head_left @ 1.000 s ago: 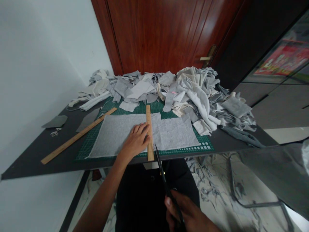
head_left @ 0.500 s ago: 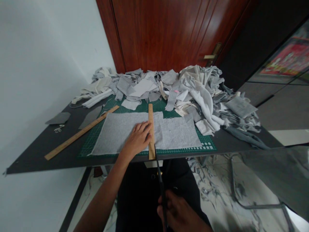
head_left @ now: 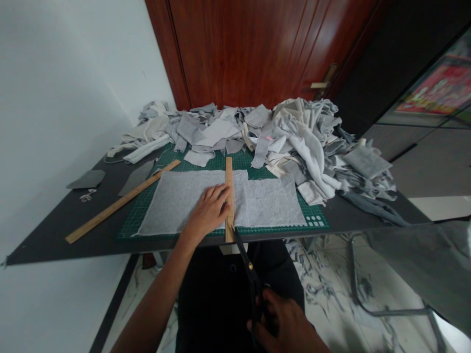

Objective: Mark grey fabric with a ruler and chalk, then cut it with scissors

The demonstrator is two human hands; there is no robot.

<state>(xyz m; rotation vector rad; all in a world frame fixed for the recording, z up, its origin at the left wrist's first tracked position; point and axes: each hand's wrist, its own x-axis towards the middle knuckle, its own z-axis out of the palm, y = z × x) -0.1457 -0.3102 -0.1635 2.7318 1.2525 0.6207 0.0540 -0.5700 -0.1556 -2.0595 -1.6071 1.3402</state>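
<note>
Left hand flat over grey fabric and ruler, right hand gripping black scissors.
The left hand (head_left: 210, 208) lies palm down, open and holding nothing in its grasp, on the grey fabric (head_left: 176, 198), its fingertips and thumb against the wooden ruler (head_left: 229, 223) that crosses the cloth just to its right. Nearer the body and to its right, the right hand (head_left: 283, 321) is curled around the handles of the black scissors (head_left: 250, 266), whose tips reach the ruler's right edge near its close end. Under the left hand's fabric is a green cutting mat (head_left: 317, 220) on the dark desk (head_left: 51, 230); a longer wooden ruler (head_left: 123, 201) slants off to that hand's left, and fabric scraps (head_left: 305, 142) heap beyond it.
</note>
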